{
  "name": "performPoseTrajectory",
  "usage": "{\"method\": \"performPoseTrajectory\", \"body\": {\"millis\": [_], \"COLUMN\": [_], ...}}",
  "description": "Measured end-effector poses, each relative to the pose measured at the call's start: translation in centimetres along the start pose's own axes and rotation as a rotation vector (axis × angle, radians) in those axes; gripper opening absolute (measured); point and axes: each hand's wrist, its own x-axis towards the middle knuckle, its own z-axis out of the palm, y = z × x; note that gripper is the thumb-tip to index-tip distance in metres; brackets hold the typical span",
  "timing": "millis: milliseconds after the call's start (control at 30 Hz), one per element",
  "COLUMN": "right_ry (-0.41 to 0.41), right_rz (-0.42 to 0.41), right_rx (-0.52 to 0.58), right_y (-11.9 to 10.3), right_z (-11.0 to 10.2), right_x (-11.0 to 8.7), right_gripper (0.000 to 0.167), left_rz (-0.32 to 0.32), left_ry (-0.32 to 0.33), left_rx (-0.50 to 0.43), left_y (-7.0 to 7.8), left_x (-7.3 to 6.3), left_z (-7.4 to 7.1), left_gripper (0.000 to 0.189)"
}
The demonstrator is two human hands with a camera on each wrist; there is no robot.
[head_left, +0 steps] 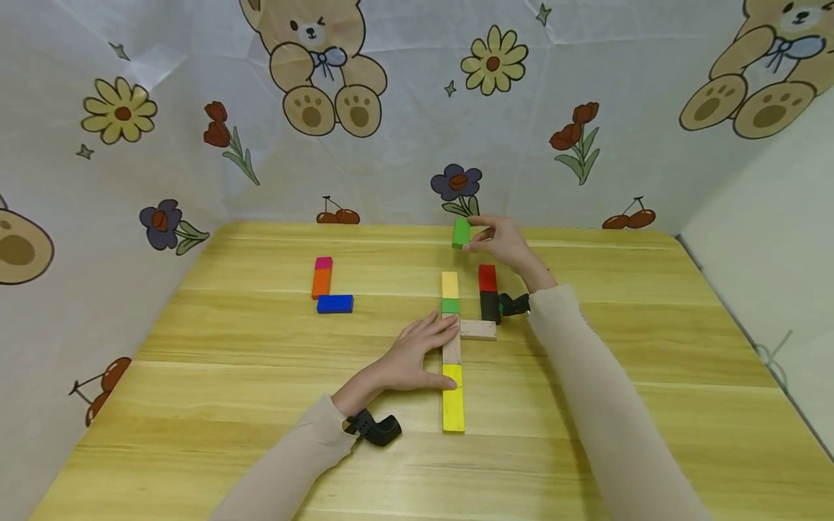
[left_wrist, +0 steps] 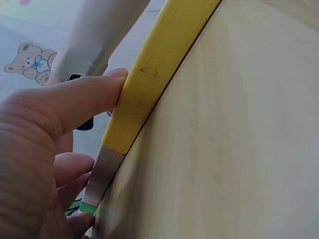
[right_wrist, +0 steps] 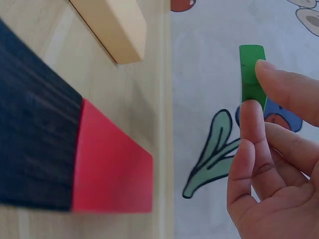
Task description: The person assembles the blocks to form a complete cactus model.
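Note:
My right hand [head_left: 507, 244] pinches a green block [head_left: 461, 234] between thumb and fingertips, above the table's far edge; the right wrist view shows the same grip. On the table, my left hand [head_left: 407, 362] rests with spread fingers over a straight row of blocks. That row holds a pale yellow block [head_left: 449, 284], a green piece [head_left: 449, 306], a plain wooden block [head_left: 451, 353] partly under the fingers, and bright yellow [head_left: 453, 414] nearest me. Thumb and fingertips touch the row in the left wrist view. A second plain wooden block [head_left: 478, 330] juts rightward from it.
Right of the row, a red block [head_left: 487, 278] and a black block [head_left: 489, 307] stand end to end, close to the right wrist's camera. Farther left lie pink [head_left: 323, 263], orange [head_left: 321, 284] and blue [head_left: 335, 304] blocks. A patterned cloth hangs behind the table.

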Motion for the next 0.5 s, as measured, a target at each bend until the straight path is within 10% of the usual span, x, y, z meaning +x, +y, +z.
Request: {"method": "performPoseTrajectory", "body": {"millis": [500], "right_ry": [-0.202], "right_rz": [0.035], "right_rx": [-0.102], "right_y": [1.3], "right_z": [2.0], "right_x": [1.2], "right_gripper": [0.064], "left_rz": [0.001], "left_ry": [0.0], "left_rx": [-0.002], "left_y": [-0.1], "left_x": [0.0], "left_z": [0.1], "left_gripper": [0.091]}}
